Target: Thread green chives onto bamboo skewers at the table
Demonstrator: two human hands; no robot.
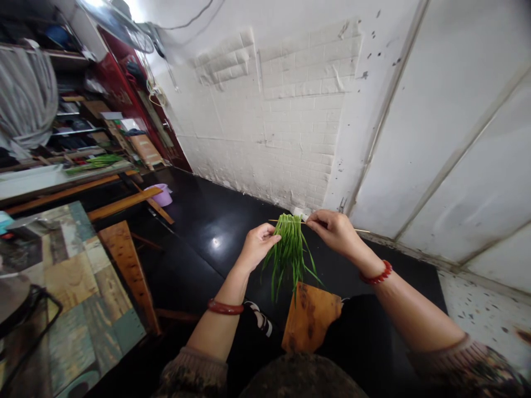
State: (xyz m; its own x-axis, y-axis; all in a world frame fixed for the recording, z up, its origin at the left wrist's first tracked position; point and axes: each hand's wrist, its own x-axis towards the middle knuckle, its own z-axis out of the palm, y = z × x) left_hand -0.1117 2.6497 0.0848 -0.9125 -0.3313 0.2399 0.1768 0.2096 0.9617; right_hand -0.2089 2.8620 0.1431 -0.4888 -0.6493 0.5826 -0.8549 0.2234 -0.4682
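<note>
A bunch of green chive leaves (289, 254) hangs from a thin wooden skewer (360, 230) held level in front of me. My left hand (258, 245) pinches the leaves at the left end of the bunch near the skewer. My right hand (334, 230) grips the skewer on the right side of the bunch, and the stick's tip pokes out past it to the right. Both wrists wear red bead bracelets. The leaf tips dangle down over a brown wooden board (310, 318) that stands by my knees.
A patchwork-topped table (83, 287) and a wooden bench (126, 265) stand at left. More greens (97, 162) lie on a far counter, with a purple tub (162, 194) on the black floor. A white brick wall (290, 127) runs behind.
</note>
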